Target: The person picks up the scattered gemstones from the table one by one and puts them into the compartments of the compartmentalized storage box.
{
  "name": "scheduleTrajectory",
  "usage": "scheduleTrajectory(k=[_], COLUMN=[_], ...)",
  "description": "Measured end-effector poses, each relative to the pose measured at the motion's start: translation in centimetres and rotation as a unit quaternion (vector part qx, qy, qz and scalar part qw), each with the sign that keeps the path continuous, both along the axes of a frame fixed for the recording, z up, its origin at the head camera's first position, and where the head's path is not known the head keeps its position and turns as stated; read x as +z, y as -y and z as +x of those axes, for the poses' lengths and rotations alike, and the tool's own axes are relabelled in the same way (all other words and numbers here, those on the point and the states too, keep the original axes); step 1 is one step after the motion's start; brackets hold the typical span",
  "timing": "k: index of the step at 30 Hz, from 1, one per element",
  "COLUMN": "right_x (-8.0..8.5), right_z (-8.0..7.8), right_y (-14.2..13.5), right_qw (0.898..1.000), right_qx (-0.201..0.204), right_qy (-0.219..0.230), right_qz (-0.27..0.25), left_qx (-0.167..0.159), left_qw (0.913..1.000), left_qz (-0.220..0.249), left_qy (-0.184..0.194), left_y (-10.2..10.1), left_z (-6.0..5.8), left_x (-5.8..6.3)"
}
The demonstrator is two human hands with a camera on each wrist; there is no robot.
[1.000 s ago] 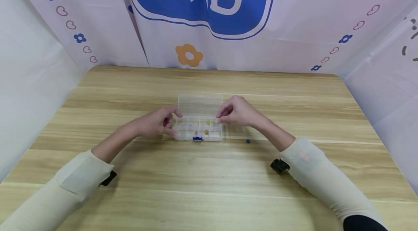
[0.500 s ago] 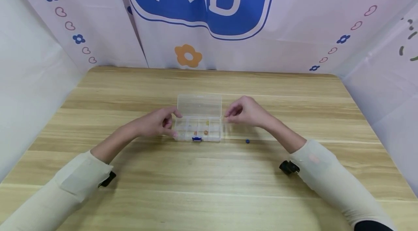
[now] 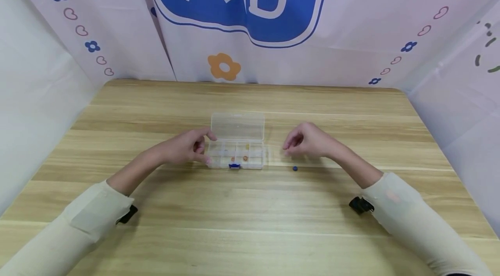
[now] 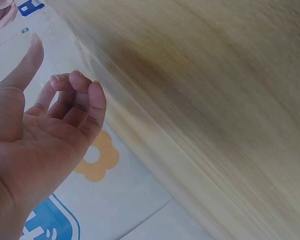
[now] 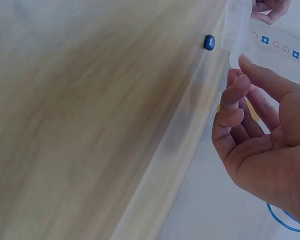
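A clear plastic compartment box point(image 3: 255, 161) with a blue latch lies on the table, its lid point(image 3: 237, 126) raised at the back. Several small orange, yellow and pale pieces sit in its compartments. My left hand point(image 3: 181, 148) holds the box's left end between thumb and forefinger. To the right of the box hovers my right hand point(image 3: 308, 141), fingers bent and thumb close to the forefinger; no held piece is plain between them. Below it on the table lies a small glossy dark-blue bead-like piece point(image 3: 295, 168), also seen in the right wrist view point(image 5: 209, 42).
The wood-grain table point(image 3: 242, 215) reaches back to a white printed curtain point(image 3: 312, 65) with a blue sign and an orange flower. White cloth sides stand at left and right. Black wrist cameras point(image 3: 361, 205) hang below the sleeves.
My right hand has drawn away from the box's right end, moving rightward to above the blue piece. The left hand keeps its place on the box; the box and the blue piece stay put.
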State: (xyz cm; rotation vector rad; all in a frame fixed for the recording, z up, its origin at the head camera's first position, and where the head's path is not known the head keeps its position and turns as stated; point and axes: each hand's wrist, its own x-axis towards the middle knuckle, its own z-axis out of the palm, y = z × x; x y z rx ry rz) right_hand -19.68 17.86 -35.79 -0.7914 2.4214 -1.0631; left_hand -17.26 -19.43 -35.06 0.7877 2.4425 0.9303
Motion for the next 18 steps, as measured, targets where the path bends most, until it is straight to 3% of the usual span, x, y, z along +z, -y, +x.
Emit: scheduleTrajectory(k=[18], right_x=[-0.1], right_z=[0.9], right_y=[-1.2], right_qw=[0.997], right_qx=[0.033], right_qy=[0.056], right_qz=[0.041], left_qx=[-0.001], left_qw=[1.0000], left_qz=[-0.002], left_qy=[0.005], left_y=[0.1], left_z=[0.0], left_x=[0.1])
